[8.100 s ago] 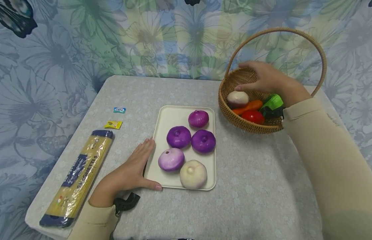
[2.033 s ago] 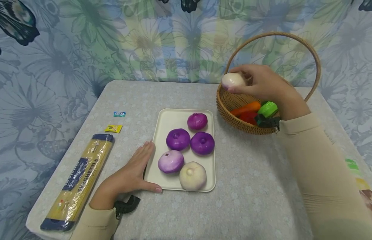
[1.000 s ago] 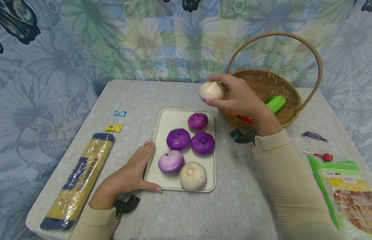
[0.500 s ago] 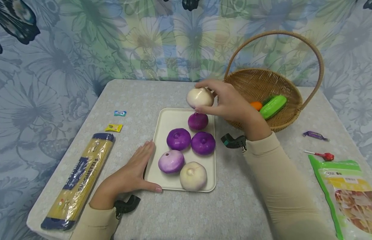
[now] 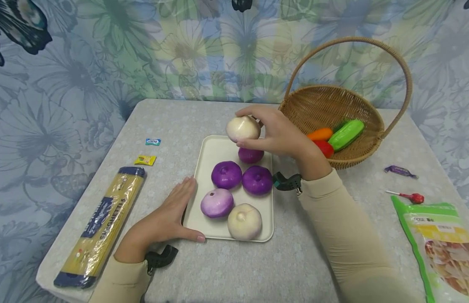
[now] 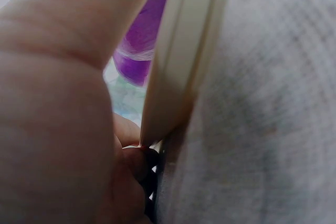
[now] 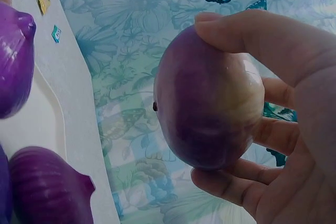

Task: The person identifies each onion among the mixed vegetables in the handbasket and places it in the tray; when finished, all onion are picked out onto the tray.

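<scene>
We see a tabletop [image 5: 317, 252] covered in pale grey speckled cloth, set against a curtain printed with large blue and green flowers. Our right hand [image 5: 283, 134] has its grip closed around a pale, cream-and-lilac round onion [image 5: 242, 128], thumb on top and fingers curled beneath, holding it in the air above the far end of a cream rectangular plastic tray [image 5: 211, 151]. Directly below that grip a purple onion lies on the tray, and nearer us four more onions, two deep purple and two paler. Behind the right hand stands a woven wicker basket with a hoop handle [image 5: 344, 105]. Our left hand [image 5: 164, 221] lies flat with fingers straight, grasping nothing, its edge against the tray's left rim. Left of that hand lies a long yellow packet of spaghetti [image 5: 102, 223].
</scene>
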Demonstrator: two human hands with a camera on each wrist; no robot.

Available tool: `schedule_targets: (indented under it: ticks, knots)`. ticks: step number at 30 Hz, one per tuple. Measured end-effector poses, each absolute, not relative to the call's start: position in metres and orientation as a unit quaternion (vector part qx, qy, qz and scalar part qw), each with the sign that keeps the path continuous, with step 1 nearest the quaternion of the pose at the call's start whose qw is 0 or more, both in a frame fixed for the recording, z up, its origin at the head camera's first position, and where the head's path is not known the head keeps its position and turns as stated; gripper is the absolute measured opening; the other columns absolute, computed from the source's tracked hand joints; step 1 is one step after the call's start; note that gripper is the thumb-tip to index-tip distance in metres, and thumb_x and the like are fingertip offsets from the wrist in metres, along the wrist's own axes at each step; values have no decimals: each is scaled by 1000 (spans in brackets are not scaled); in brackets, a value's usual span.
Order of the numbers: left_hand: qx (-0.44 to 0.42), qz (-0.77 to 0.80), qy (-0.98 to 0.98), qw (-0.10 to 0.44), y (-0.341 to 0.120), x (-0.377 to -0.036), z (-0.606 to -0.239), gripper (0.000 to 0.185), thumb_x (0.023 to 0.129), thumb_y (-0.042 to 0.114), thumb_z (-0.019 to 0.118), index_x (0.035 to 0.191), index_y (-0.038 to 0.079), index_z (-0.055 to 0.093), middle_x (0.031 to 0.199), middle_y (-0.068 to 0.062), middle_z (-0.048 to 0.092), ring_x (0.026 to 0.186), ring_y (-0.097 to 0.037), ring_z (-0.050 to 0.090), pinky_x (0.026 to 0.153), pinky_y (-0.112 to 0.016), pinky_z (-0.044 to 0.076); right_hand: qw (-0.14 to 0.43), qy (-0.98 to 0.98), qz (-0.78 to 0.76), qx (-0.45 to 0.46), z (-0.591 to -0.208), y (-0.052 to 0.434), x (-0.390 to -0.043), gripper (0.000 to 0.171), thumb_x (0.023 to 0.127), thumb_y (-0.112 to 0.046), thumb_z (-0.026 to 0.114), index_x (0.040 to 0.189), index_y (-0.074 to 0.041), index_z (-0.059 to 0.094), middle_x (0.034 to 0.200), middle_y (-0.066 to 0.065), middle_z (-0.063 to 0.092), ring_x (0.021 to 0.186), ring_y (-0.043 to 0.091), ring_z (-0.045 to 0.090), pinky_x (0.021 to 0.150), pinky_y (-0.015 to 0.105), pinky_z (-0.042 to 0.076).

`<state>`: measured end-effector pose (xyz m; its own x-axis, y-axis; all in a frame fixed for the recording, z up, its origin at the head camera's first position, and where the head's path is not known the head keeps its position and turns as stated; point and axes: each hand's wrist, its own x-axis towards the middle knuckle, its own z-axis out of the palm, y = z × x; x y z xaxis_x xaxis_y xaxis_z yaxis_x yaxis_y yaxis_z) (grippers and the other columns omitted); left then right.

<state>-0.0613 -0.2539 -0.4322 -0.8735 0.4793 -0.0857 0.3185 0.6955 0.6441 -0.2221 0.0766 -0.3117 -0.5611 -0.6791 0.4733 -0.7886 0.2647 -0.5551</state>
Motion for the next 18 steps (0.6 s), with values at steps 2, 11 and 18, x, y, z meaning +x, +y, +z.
schedule_targets:
  ticks: [2,11,18]
  knots:
    - [220,322,912,124,-254,-61,-432,152,65,71,91,166,-5,7,173,-21,1,159,-35,-5,126,-50,-2,73,-791,391,465,-313,74,-223,58,85,-22,91,134,-1,67,130,7,68,109,20,59,88,38,52]
    - [220,323,912,124,-253,-61,-430,151,66,69,92,166,-5,7,173,-21,1,159,-35,-5,126,-49,-2,57,-793,391,464,-321,65,-223,60,86,-27,91,134,-2,67,130,7,68,112,18,59,91,37,51]
    - [222,320,913,123,-253,-60,-430,151,66,69,92,166,-6,7,173,-22,2,159,-36,-5,126,-49,-2,45,-798,386,460,-329,60,-223,60,87,-28,90,136,-2,66,132,8,67,113,18,59,91,36,51]
